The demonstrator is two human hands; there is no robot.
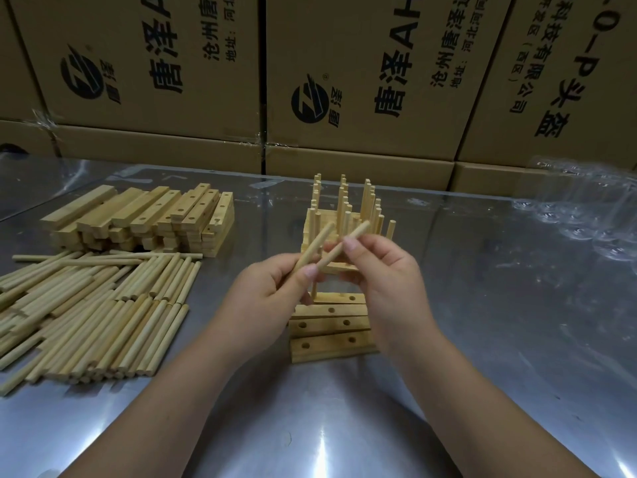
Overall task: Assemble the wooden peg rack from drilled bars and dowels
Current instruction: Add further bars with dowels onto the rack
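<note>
**Inspector:** Head view. Open bench [482, 322] on your right; dowel pile [103, 305] and bar stack [155, 215] crowd the left.
**Operator:** Hands?
**Inspector:** Your left hand [272, 298] pinches a dowel [320, 239], your right hand [386, 281] a second dowel [358, 230], fingers curled, above the drilled bars [331, 322].

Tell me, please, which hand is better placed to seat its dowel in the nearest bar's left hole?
Likely the left hand: it pinches a dowel and hovers just left of the nearest bar, close to that open hole. The right hand, holding the other dowel, sits over the bar's right end.
</note>
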